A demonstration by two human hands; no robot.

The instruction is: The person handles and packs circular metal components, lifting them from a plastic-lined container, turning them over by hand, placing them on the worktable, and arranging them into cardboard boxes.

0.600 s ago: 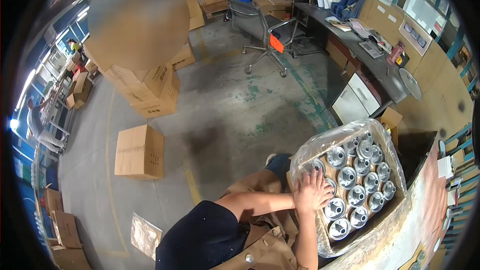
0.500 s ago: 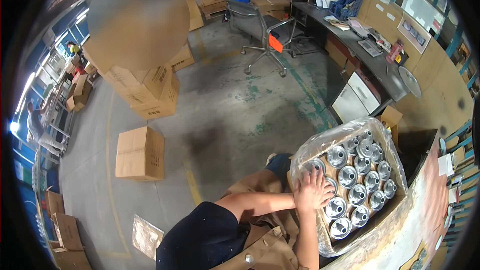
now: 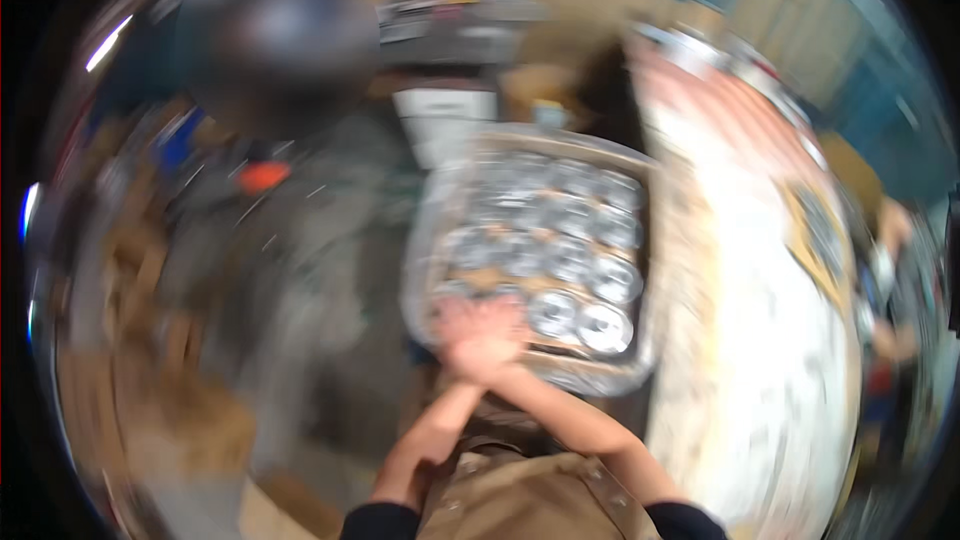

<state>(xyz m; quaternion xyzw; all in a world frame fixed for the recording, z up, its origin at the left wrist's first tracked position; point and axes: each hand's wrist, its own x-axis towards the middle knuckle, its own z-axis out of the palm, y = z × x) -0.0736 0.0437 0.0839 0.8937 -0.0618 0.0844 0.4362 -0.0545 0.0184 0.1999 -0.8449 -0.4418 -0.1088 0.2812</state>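
Observation:
My left hand [image 3: 456,328] and my right hand [image 3: 492,342] meet at the near left corner of an open box [image 3: 648,325], wrists crossing. They overlap over the front row of round silvery metal parts [image 3: 604,328], each with a raised centre. The right hand's fingers look flat and spread; the left hand's are smeared and partly covered. Neither hand visibly holds a part. Clear plastic film [image 3: 424,240] lines the box and folds out over its rim. Tan cardboard shows between the rows.
A long pale worktop [image 3: 760,380] runs along the right of the box. Beyond the box stand a white drawer cabinet [image 3: 448,120] and a dark desk [image 3: 440,48]. Cardboard boxes [image 3: 200,420] lie at the left. A blurred person [image 3: 890,310] is at the far right.
My view has swung to the right, so the box now sits near the middle and the picture is blurred. Both hands remain together at the box's near left corner.

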